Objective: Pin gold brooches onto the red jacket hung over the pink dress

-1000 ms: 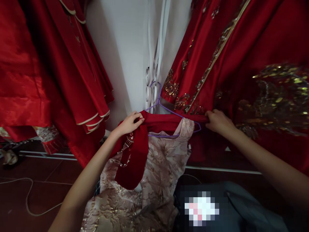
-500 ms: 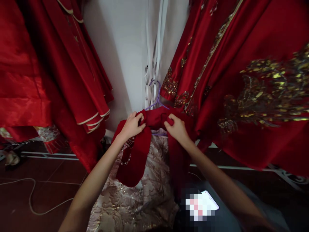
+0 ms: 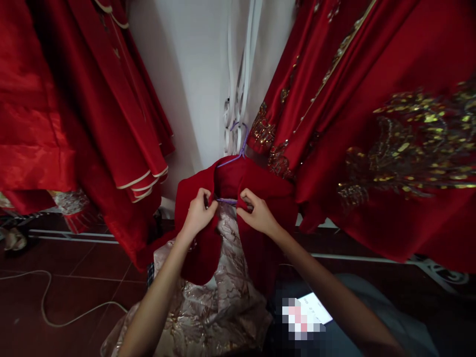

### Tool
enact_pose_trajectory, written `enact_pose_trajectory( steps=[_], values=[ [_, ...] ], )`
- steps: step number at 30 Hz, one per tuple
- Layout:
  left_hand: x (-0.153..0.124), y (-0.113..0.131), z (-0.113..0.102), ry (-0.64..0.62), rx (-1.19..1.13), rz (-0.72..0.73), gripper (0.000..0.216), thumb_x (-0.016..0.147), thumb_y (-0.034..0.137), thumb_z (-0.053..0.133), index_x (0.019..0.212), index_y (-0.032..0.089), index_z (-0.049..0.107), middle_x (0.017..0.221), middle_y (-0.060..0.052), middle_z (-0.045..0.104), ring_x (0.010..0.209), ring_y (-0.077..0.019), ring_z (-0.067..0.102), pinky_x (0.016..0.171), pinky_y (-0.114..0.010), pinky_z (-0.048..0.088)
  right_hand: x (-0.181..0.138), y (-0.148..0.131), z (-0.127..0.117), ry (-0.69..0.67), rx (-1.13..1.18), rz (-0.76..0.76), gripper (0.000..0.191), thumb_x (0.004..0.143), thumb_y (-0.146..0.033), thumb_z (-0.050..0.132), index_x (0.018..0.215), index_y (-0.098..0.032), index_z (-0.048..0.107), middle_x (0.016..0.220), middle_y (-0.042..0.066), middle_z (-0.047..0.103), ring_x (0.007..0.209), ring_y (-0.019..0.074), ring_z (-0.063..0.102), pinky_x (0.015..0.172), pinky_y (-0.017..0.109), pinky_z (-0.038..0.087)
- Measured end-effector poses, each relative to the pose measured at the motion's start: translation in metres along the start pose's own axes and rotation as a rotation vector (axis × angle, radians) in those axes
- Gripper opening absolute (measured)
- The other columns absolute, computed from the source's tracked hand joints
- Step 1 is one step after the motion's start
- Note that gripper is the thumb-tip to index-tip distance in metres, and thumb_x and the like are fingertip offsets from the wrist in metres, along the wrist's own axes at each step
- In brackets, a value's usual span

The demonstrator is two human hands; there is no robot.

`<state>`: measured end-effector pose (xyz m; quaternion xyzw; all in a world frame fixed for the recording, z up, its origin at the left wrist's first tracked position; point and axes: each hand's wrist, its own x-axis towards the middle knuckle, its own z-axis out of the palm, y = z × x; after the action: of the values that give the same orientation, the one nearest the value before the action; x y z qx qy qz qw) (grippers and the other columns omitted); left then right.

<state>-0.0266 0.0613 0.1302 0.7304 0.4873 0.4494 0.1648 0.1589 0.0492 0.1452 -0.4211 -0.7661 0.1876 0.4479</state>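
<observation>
A red jacket (image 3: 271,186) hangs by its shoulders on a purple hanger (image 3: 243,144), its front parted down the middle. My left hand (image 3: 201,210) is closed on the jacket's left-hand front edge, just below the neck opening. Opposite it, my right hand (image 3: 255,208) pinches the other front edge. Between the two edges shows a shiny pinkish-gold patterned fabric (image 3: 226,297), which spreads down towards me. The hanger's lower bar crosses the gap between my hands; most of the hanger is hidden inside the jacket.
Red garments with pale piping (image 3: 126,124) hang at the left. More red garments with gold sequins (image 3: 416,144) hang at the right. White metal scrollwork (image 3: 238,89) stands behind the hanger. A lit phone (image 3: 314,307) lies low right, partly blurred. A white cable (image 3: 48,297) crosses the tiled floor.
The jacket's shoulders now lie spread over the hanger, and its collar stands more open. Both hands have moved down slightly along the front edges, still gripping them.
</observation>
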Motion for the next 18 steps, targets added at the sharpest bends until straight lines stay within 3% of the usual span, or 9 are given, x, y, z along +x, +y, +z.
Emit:
enact_pose_trajectory(
  steps=[4, 7, 11, 18],
  values=[
    [-0.007, 0.009, 0.023, -0.154, -0.27, 0.095, 0.022, 0.073, 0.012, 0.051, 0.094, 0.019, 0.044, 0.08, 0.002, 0.053, 0.071, -0.0104, 0.052, 0.068, -0.022, 0.042, 0.003, 0.005, 0.013, -0.061, 0.247, 0.026, 0.014, 0.068, -0.018, 0.05, 0.076, -0.022, 0.039, 0.064, -0.006, 0.044, 0.059, 0.0093, 0.043, 0.058, 0.019, 0.036],
    [-0.011, 0.012, 0.029, -0.147, -0.425, 0.089, 0.028, 0.074, 0.011, 0.052, 0.1, 0.019, 0.045, 0.089, -0.002, 0.056, 0.081, -0.0115, 0.055, 0.076, -0.024, 0.044, 0.0, 0.013, 0.014, -0.102, 0.432, 0.08, 0.018, 0.069, -0.02, 0.054, 0.083, -0.023, 0.042, 0.075, -0.004, 0.051, 0.071, 0.0114, 0.052, 0.066, 0.022, 0.042],
    [-0.018, 0.008, 0.026, -0.174, -0.646, 0.031, 0.033, 0.076, 0.013, 0.056, 0.107, 0.019, 0.048, 0.095, -0.005, 0.058, 0.085, -0.011, 0.058, 0.081, -0.026, 0.047, -0.011, 0.026, 0.007, -0.07, 0.508, 0.123, 0.024, 0.069, -0.02, 0.058, 0.091, -0.024, 0.049, 0.086, -0.001, 0.054, 0.086, 0.013, 0.055, 0.077, 0.024, 0.044],
    [-0.022, 0.003, 0.029, 0.055, -0.89, -0.129, 0.033, 0.068, 0.013, 0.068, 0.09, 0.02, 0.045, 0.075, 0.002, 0.06, 0.069, -0.0067, 0.06, 0.071, -0.02, 0.048, -0.018, 0.032, 0.003, -0.091, 0.567, 0.121, 0.026, 0.075, -0.026, 0.061, 0.101, -0.024, 0.058, 0.098, 0.003, 0.063, 0.095, 0.0156, 0.059, 0.091, 0.032, 0.044]
  ],
)
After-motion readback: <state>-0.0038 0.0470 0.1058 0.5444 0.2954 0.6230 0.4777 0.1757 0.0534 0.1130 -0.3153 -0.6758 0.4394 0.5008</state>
